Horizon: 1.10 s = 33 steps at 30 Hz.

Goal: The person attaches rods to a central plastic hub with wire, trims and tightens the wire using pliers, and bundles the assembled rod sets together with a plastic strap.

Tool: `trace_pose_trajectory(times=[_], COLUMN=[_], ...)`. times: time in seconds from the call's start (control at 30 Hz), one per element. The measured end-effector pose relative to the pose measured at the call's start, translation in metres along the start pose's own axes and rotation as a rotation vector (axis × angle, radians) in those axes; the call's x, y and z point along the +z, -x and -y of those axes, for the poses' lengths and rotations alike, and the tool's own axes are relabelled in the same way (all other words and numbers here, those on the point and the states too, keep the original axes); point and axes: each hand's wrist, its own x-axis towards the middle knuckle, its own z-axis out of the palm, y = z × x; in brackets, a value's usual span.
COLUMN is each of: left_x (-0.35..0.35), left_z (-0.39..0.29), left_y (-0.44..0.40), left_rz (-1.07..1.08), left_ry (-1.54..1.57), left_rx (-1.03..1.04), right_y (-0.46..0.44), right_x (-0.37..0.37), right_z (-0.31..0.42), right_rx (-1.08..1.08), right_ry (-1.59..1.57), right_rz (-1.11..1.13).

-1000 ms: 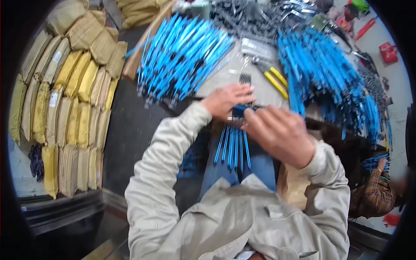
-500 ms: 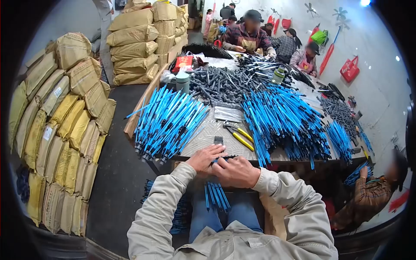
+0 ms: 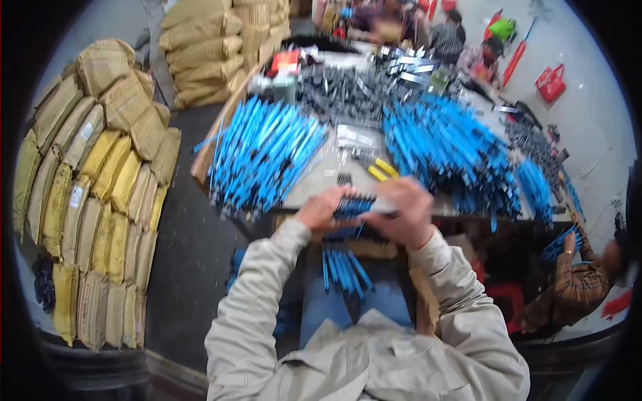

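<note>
My left hand (image 3: 326, 208) is closed around a small bunch of blue rods (image 3: 346, 271) at the table's near edge. The rods' lower ends hang over my lap, and their dark upper ends show beside my fingers. Against the right side of the bunch is my right hand (image 3: 404, 212), blurred, with fingers bent; a pale, blurred shape lies by its fingertips, and I cannot make out what it holds. Thin dark prongs (image 3: 344, 179) stick up just beyond my left hand. Yellow-handled pliers (image 3: 382, 169) lie behind my right hand.
Heaps of blue rods lie on the table at left (image 3: 264, 157) and right (image 3: 448, 150). Behind them are dark parts (image 3: 348, 93) and a clear packet (image 3: 356, 137). Wrapped sacks (image 3: 100, 174) are stacked at left. A co-worker (image 3: 568, 291) sits at right, others at the far end.
Since half a second ago, my right hand has moved up and right, away from my left, and blurred. The pale shape now shows at its fingertips. The camera view has tilted down slightly.
</note>
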Motion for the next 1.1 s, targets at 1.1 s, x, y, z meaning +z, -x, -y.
trace_pose_trajectory(times=[1.1], left_x=[0.156], left_z=[-0.150], left_y=[0.058], left_rz=[0.167], left_ry=[1.442], left_rx=[-0.338], right_y=[0.117], right_x=[-0.044], right_z=[0.044], right_rx=[1.354], right_ry=[-1.391], right_rz=[0.154])
